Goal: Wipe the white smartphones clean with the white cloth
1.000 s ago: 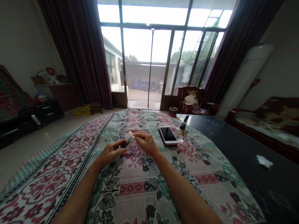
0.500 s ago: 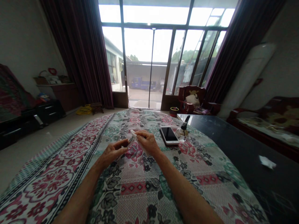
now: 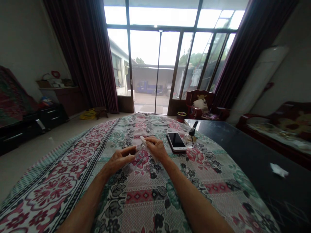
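My left hand (image 3: 121, 157) is closed over the edge of a thin clear plastic piece (image 3: 139, 150), its thumb and fingers on either side. The piece is see-through, so its full outline is hard to make out. In my right hand (image 3: 155, 149) a crumpled white tissue (image 3: 143, 139) is pinched, its top poking out past the fingertips near the clear piece. To the right of that hand a white phone (image 3: 176, 141) lies face up with a dark screen. Beside the phone stands a small clear bottle (image 3: 190, 137) with a black top.
A flowered cloth (image 3: 145, 197) covers the surface under my hands. On the right is a dark glossy tabletop (image 3: 243, 152) with a crumpled white tissue (image 3: 279, 170) on it. Beyond are a wooden armchair (image 3: 199, 103) and glass doors (image 3: 145, 71).
Both hands have shifted slightly to the right, with the tissue and the clear piece. More of the clear piece shows between them. The phone and bottle lie as before.
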The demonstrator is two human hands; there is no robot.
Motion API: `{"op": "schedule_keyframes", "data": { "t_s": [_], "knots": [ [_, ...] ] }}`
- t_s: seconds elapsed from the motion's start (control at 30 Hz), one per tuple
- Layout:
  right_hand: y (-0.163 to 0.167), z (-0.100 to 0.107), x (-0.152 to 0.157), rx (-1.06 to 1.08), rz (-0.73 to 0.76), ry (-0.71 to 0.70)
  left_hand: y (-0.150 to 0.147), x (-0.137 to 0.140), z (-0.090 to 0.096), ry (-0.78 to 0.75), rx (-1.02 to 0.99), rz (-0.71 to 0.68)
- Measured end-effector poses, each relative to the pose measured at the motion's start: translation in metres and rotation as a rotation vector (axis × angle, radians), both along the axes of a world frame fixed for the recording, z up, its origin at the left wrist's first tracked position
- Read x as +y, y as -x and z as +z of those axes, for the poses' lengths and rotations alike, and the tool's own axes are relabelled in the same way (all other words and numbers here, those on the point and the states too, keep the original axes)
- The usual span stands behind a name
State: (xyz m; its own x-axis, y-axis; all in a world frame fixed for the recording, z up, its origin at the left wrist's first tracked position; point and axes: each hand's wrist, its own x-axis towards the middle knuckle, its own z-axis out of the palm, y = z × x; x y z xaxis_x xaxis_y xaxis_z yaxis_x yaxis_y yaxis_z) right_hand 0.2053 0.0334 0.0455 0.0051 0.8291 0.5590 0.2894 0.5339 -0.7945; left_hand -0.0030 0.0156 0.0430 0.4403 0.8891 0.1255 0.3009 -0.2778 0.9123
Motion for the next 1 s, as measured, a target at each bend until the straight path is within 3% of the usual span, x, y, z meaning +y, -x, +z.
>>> {"op": "schedule_keyframes", "data": {
  "t_s": [0.23,0.43,0.57,0.7,0.83,1.0],
  "knots": [
    [0.006,0.009,-0.006,0.003,0.117,-0.057,0.003,0.001,0.000,0.002,-0.027,0.059],
    [-0.001,-0.003,0.000,0.012,0.010,0.042,-0.004,0.001,-0.001,-0.063,0.044,0.056],
    [0.005,-0.001,-0.002,0.014,0.052,0.013,0.002,0.004,-0.005,-0.062,0.002,0.096],
    [0.008,0.005,-0.003,0.034,0.091,-0.009,0.003,0.001,-0.004,0.061,-0.121,0.087],
    [0.002,0.003,0.000,0.041,0.020,0.035,-0.005,-0.004,-0.001,0.213,-0.247,-0.032],
    [0.005,0.007,-0.003,0.008,0.024,-0.027,-0.006,-0.003,-0.004,0.278,-0.309,-0.022]
  ]
}}
